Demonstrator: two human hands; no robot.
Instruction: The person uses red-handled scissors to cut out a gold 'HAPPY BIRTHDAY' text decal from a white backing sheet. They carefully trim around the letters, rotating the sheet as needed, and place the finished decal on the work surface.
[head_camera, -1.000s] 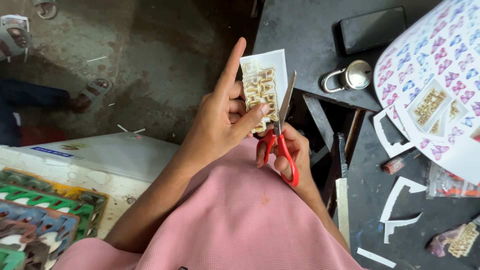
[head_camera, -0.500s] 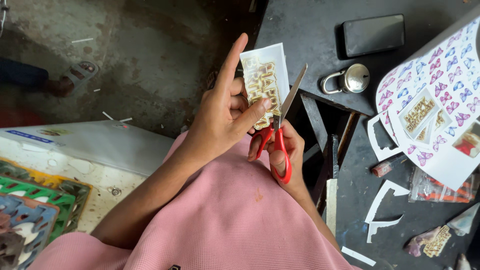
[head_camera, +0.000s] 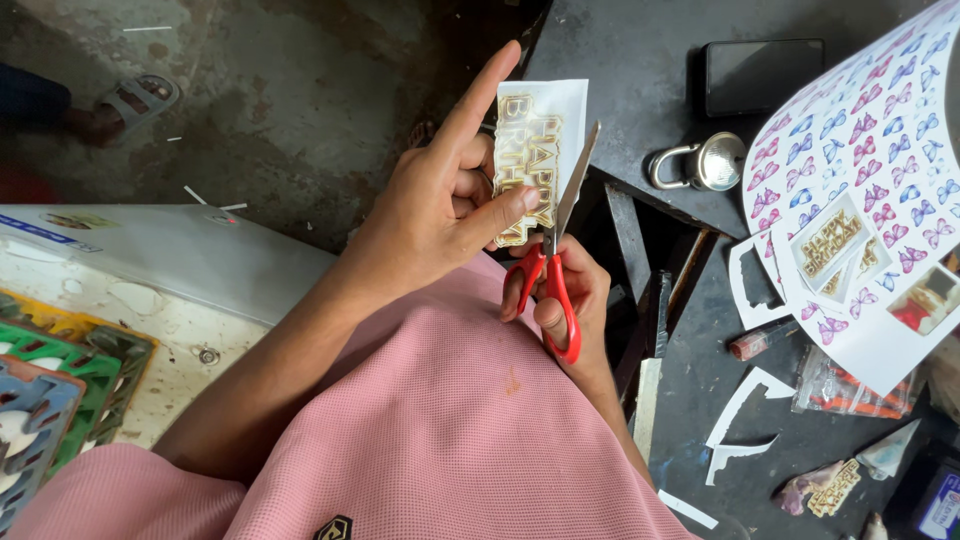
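Far left: stacked coloured plastic crates (head_camera: 60, 390) beside a white box lid (head_camera: 150, 250), a sandalled foot (head_camera: 125, 100) of someone else on the concrete floor above.

My left hand (head_camera: 440, 205) pinches the white paper piece with a gold printed sticker (head_camera: 535, 150) between thumb and bent fingers, index finger sticking straight up, clear of the paper. Grip narrow and firm, paper held upright over my pink lap.

My right hand (head_camera: 570, 300) is closed through the loops of the red-handled scissors (head_camera: 555, 250); blades slightly parted, running up the sticker's right edge, touching the paper.

Right: dark metal table (head_camera: 650, 90) with a silver padlock (head_camera: 705, 162), a black phone (head_camera: 760, 75), a big white sheet printed with pink and blue butterflies (head_camera: 870, 140), white paper offcuts (head_camera: 745, 420) below it.

Risks, as I judge them: my left thumb sits just beside the blades, so a quick close could nick it. Paper is floppy and held on one side only; if it bends, the cut could wander into the gold print. The trimmed strip could drop to the dirty floor.
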